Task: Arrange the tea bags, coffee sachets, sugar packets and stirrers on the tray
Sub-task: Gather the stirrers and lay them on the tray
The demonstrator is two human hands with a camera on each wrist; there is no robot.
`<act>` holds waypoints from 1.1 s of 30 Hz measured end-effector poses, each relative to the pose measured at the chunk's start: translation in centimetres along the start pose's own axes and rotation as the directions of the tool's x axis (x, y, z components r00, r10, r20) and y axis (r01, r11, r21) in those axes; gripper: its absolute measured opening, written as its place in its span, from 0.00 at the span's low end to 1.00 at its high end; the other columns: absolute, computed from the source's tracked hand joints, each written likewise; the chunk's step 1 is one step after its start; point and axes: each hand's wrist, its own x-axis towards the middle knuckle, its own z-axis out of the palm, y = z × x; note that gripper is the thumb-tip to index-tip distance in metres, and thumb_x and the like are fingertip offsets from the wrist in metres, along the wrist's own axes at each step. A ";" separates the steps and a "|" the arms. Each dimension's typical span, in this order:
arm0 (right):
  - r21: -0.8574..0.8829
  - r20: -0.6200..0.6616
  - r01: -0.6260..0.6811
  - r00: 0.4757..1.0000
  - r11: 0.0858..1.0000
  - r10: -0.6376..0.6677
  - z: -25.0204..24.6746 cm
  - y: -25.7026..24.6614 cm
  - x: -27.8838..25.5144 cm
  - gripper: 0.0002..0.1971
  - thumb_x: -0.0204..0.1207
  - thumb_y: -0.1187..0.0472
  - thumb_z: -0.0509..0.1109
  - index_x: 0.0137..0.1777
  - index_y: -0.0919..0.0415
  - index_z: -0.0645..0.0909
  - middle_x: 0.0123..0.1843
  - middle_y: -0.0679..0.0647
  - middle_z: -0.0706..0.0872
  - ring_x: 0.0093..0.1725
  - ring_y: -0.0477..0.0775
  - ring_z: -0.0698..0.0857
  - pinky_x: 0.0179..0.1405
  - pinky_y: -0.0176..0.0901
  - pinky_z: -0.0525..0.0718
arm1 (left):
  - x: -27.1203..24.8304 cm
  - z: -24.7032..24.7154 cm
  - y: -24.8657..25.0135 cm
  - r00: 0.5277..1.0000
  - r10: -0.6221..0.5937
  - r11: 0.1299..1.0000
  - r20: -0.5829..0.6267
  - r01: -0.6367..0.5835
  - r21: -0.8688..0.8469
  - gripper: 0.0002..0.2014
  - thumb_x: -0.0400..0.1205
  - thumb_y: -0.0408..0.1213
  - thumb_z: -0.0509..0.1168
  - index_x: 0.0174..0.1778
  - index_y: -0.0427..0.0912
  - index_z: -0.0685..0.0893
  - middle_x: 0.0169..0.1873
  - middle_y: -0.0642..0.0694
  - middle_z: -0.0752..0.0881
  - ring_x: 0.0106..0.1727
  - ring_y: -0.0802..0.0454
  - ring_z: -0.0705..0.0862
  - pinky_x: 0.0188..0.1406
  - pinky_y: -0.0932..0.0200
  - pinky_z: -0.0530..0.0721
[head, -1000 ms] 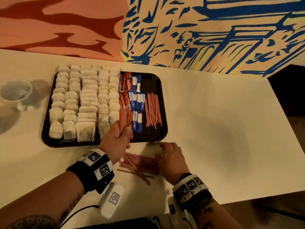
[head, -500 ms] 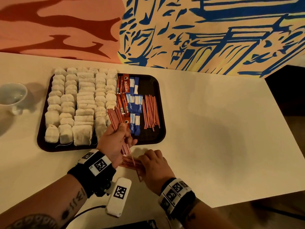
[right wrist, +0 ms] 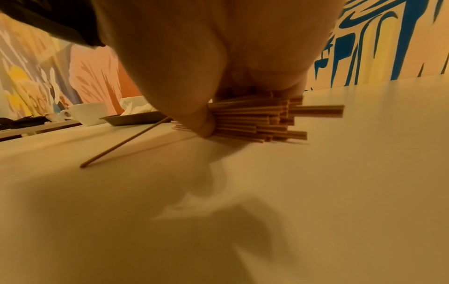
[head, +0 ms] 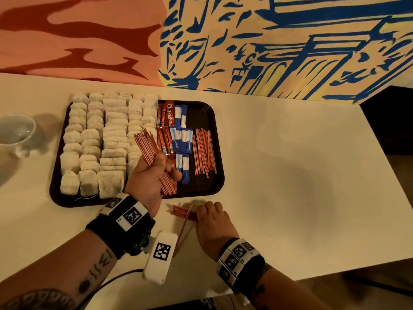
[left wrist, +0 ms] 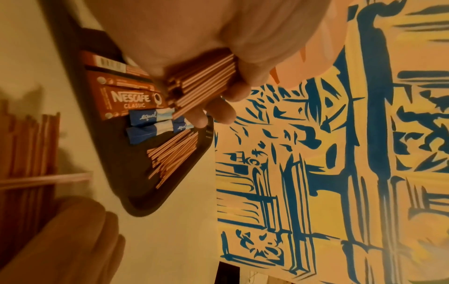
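A dark tray [head: 215,139] holds rows of white tea bags [head: 100,144], red coffee sachets [head: 166,139], blue sugar packets [head: 182,139] and a row of copper stirrers [head: 204,151]. My left hand [head: 156,171] hovers over the tray's near edge and grips a bundle of stirrers [head: 148,151] [left wrist: 206,80]. My right hand [head: 212,218] is on the table in front of the tray, gripping another bunch of stirrers [head: 182,212] [right wrist: 262,119]. One loose stirrer [head: 184,224] [right wrist: 123,142] sticks out from that bunch toward me.
A white cup [head: 16,133] stands on the table left of the tray. The painted wall [head: 245,41] runs behind the table. The white table [head: 301,175] ends at the right in a slanted edge, with dark floor beyond.
My right hand has gathered the scattered stirrers on the table into one bunch and closed round it. My left hand tilted its bundle leftward, still holding it over the tray's near edge.
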 end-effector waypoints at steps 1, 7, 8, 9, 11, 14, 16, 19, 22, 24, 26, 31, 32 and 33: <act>-0.013 0.013 -0.016 1.000 1.000 0.016 0.0 0.0 0.1 0.15 0.87 0.59 0.52 0.69 0.59 0.70 0.69 0.57 0.73 0.66 0.60 0.69 0.66 0.53 0.73 | 0.3 -0.1 0.2 1.000 0.001 1.000 -0.016 0.000 0.013 0.10 0.90 0.36 0.55 0.44 0.43 0.77 0.31 0.47 0.76 0.32 0.46 0.80 0.42 0.48 0.86; -0.060 0.003 -0.102 0.995 0.993 0.103 -0.2 0.5 0.4 0.17 0.88 0.55 0.51 0.71 0.60 0.69 0.68 0.58 0.74 0.65 0.61 0.73 0.63 0.53 0.74 | 1.0 -0.8 0.6 0.999 0.014 0.999 -0.041 -0.013 0.036 0.10 0.91 0.36 0.56 0.44 0.44 0.76 0.30 0.48 0.77 0.29 0.50 0.81 0.41 0.49 0.86; -0.055 -0.008 -0.115 0.993 0.992 0.115 -0.3 0.8 0.5 0.17 0.88 0.54 0.51 0.71 0.59 0.69 0.68 0.58 0.75 0.65 0.61 0.73 0.63 0.52 0.74 | 1.0 -0.8 0.5 0.999 0.017 0.999 -0.044 -0.015 0.046 0.10 0.91 0.36 0.56 0.44 0.44 0.77 0.30 0.48 0.77 0.29 0.50 0.81 0.41 0.49 0.86; -0.042 -0.016 -0.128 0.992 0.991 0.127 -0.4 1.1 0.5 0.17 0.88 0.53 0.51 0.71 0.59 0.69 0.67 0.57 0.75 0.65 0.60 0.74 0.63 0.52 0.75 | 0.9 -0.9 0.4 0.999 0.020 0.998 -0.050 -0.017 0.058 0.10 0.90 0.36 0.56 0.44 0.45 0.77 0.29 0.49 0.78 0.28 0.50 0.81 0.42 0.48 0.86; -0.014 -0.020 -0.147 0.989 0.989 0.147 -0.6 2.0 0.5 0.18 0.88 0.51 0.51 0.72 0.58 0.69 0.66 0.56 0.75 0.65 0.60 0.74 0.64 0.51 0.75 | 0.8 -0.9 0.1 0.998 0.019 0.997 -0.059 -0.014 0.077 0.09 0.90 0.36 0.56 0.45 0.46 0.78 0.28 0.50 0.78 0.27 0.50 0.82 0.43 0.47 0.84; -0.010 -0.039 -0.166 0.985 0.986 0.165 -0.9 3.2 0.2 0.17 0.88 0.50 0.51 0.71 0.56 0.69 0.65 0.55 0.77 0.64 0.59 0.76 0.63 0.51 0.75 | 0.5 -0.9 -0.1 0.999 0.003 0.995 -0.051 0.002 0.095 0.09 0.90 0.35 0.56 0.45 0.46 0.78 0.28 0.51 0.78 0.28 0.50 0.80 0.41 0.48 0.84; -0.016 -0.056 -0.158 0.986 0.987 0.157 -1.3 4.0 0.1 0.16 0.88 0.51 0.51 0.69 0.56 0.70 0.64 0.55 0.79 0.62 0.59 0.78 0.63 0.51 0.75 | 0.3 -0.7 -0.3 0.998 -0.006 0.993 -0.056 0.013 0.120 0.09 0.90 0.35 0.57 0.46 0.44 0.79 0.27 0.51 0.78 0.27 0.51 0.80 0.37 0.51 0.85; 0.008 -0.034 -0.132 0.991 0.991 0.132 -2.0 5.2 0.1 0.15 0.88 0.46 0.52 0.67 0.54 0.70 0.64 0.54 0.82 0.62 0.58 0.78 0.64 0.51 0.75 | 0.2 -0.5 -0.4 0.997 -0.021 0.984 -0.068 0.032 0.174 0.07 0.90 0.36 0.58 0.47 0.43 0.79 0.28 0.50 0.79 0.25 0.51 0.78 0.29 0.55 0.84; 0.004 -0.047 -0.118 0.992 0.993 0.118 -2.7 6.0 -0.3 0.22 0.85 0.34 0.50 0.63 0.50 0.69 0.59 0.50 0.83 0.54 0.54 0.79 0.60 0.49 0.76 | 0.5 -0.3 -0.7 0.995 -0.046 0.953 -0.087 0.070 0.295 0.06 0.90 0.37 0.58 0.52 0.40 0.78 0.29 0.49 0.78 0.22 0.55 0.74 0.23 0.58 0.79; 0.035 -0.026 -0.137 0.990 0.990 0.138 -3.3 6.1 -0.8 0.25 0.82 0.30 0.48 0.64 0.48 0.68 0.56 0.48 0.84 0.47 0.51 0.78 0.57 0.47 0.77 | 1.1 0.3 -1.2 0.993 -0.067 0.925 -0.094 0.097 0.368 0.06 0.90 0.37 0.58 0.54 0.39 0.77 0.29 0.48 0.78 0.21 0.56 0.72 0.21 0.59 0.77; 0.116 0.012 -0.164 0.986 0.980 0.164 -3.5 6.0 -1.3 0.21 0.85 0.34 0.51 0.68 0.46 0.65 0.58 0.48 0.85 0.47 0.51 0.80 0.57 0.48 0.79 | 1.9 1.3 -1.7 0.991 -0.092 0.891 -0.095 0.124 0.437 0.06 0.90 0.37 0.58 0.55 0.38 0.76 0.30 0.46 0.77 0.23 0.54 0.72 0.24 0.57 0.76; 0.278 0.022 -0.218 0.975 0.936 0.221 -2.3 6.1 -1.4 0.16 0.86 0.47 0.58 0.70 0.42 0.61 0.58 0.49 0.87 0.47 0.52 0.86 0.54 0.51 0.86 | 5.6 4.7 -2.8 0.980 -0.117 0.754 -0.158 0.192 0.629 0.11 0.85 0.46 0.60 0.53 0.41 0.75 0.36 0.41 0.82 0.30 0.43 0.83 0.41 0.48 0.87; 0.302 0.030 -0.236 0.971 0.924 0.239 -2.0 6.1 -1.3 0.16 0.86 0.47 0.59 0.71 0.42 0.61 0.58 0.50 0.87 0.47 0.53 0.87 0.53 0.50 0.86 | 6.5 5.3 -3.1 0.976 -0.124 0.698 -0.178 0.213 0.683 0.12 0.83 0.47 0.59 0.53 0.42 0.76 0.41 0.40 0.85 0.37 0.40 0.87 0.46 0.45 0.89; 0.321 0.030 -0.247 0.968 0.914 0.251 -1.8 6.2 -1.1 0.16 0.86 0.46 0.59 0.71 0.43 0.61 0.59 0.51 0.87 0.48 0.54 0.87 0.52 0.49 0.85 | 7.1 6.1 -3.1 0.972 -0.135 0.637 -0.194 0.235 0.734 0.12 0.83 0.46 0.59 0.54 0.42 0.76 0.46 0.38 0.86 0.43 0.38 0.88 0.51 0.43 0.89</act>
